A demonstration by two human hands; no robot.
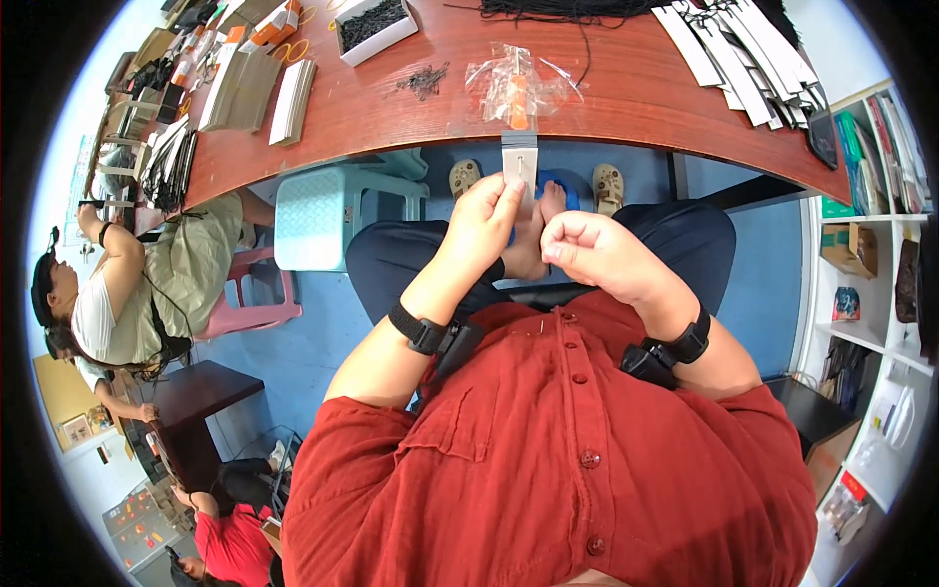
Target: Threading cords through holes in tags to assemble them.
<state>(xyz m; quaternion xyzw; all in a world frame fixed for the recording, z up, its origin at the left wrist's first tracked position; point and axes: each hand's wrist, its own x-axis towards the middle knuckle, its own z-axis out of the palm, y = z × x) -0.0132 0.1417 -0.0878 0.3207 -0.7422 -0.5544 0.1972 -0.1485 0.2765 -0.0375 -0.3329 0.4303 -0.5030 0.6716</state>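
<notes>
head camera: my left hand (479,223) has its thumb and forefinger pressed together on a narrow pale strip (519,164) with a dark band at its far end; that end reaches the near edge of the red-brown table (665,119), and the rest sticks out toward me. my right hand (611,256) hangs on my side of the table, apart from the strip, fingers curled in and thumb close to them; i cannot tell whether anything small is pinched there.

on the table, just past its edge and in line with the strip, lies a crumpled clear plastic wrapper (543,78) with something orange (518,106) in it. toward the table's left side are a little scatter of dark bits (424,80), a white box (382,42) full of small black pieces, and stacked cards (291,103). black cords (567,8) run along the table's far part, and white strips (738,64) are heaped on its right.

below the table's left half stands a pale teal stool (311,217); past the table's left end sits a person (103,318) in a white top. white shelves (866,333) rise beyond its right end.
</notes>
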